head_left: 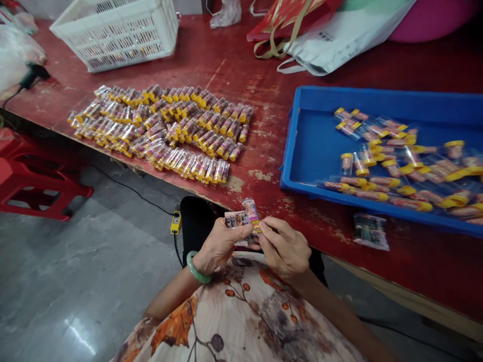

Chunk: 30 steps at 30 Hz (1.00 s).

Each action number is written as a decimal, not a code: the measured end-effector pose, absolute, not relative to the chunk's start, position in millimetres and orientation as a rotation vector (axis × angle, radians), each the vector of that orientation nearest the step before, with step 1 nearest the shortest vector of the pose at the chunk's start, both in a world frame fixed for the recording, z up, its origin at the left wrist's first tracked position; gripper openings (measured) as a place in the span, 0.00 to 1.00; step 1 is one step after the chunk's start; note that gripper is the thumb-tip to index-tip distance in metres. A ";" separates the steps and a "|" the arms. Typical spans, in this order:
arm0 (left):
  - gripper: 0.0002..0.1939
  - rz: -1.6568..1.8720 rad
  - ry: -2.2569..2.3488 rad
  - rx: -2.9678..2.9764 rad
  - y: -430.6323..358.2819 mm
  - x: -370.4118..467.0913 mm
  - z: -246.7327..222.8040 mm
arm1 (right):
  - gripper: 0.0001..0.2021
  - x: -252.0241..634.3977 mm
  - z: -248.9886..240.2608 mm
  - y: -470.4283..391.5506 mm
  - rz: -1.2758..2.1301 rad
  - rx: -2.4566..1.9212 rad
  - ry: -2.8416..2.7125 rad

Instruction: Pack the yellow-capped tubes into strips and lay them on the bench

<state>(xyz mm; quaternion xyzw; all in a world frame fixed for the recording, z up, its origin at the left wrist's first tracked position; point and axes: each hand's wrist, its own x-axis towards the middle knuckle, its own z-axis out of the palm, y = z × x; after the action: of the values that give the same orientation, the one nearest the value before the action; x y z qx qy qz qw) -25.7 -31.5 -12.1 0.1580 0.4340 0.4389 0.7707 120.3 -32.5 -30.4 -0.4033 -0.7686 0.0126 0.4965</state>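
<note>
My left hand (222, 241), with a green bangle at the wrist, is closed round several flat printed wrappers (234, 218). Its thumb presses on another printed plastic wrapper (250, 210) with pink and yellow marks, which stands upright above the others. The fingertips of my right hand (285, 246) pinch that upright wrapper at its lower right edge. Whether a tube sits inside it cannot be made out. Both hands are over my lap, at the near edge of the red table (264, 90).
Rows of wrapped tubes with yellow ends (158, 125) lie at left. A blue tray (313, 136) at right holds loose yellow-capped tubes (392, 166); a bundle of wrappers (370, 231) lies before it. Behind are a white crate (116, 35), bags (339, 45) and a heat gun (33, 74).
</note>
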 end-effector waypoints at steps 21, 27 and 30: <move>0.19 0.930 0.910 0.684 -17.1 -43.6 -11.1 | 0.14 116.7 7.5 27.1 1.148 -1.285 -1.607; 0.17 1.072 0.910 0.536 -7.4 -60.2 -15.0 | 0.12 84.0 40.2 70.0 1.310 -1.292 -1.526; 0.17 1.207 0.985 0.378 -3.3 -73.4 -19.4 | 0.11 46.9 48.3 119.7 1.292 -1.293 -1.385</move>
<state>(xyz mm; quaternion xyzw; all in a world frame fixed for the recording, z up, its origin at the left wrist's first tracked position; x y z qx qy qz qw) -73.4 -3.3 -19.4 0.1695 0.4413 0.5410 0.6956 46.9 119.7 48.3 -0.5139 -0.5503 0.5134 0.4116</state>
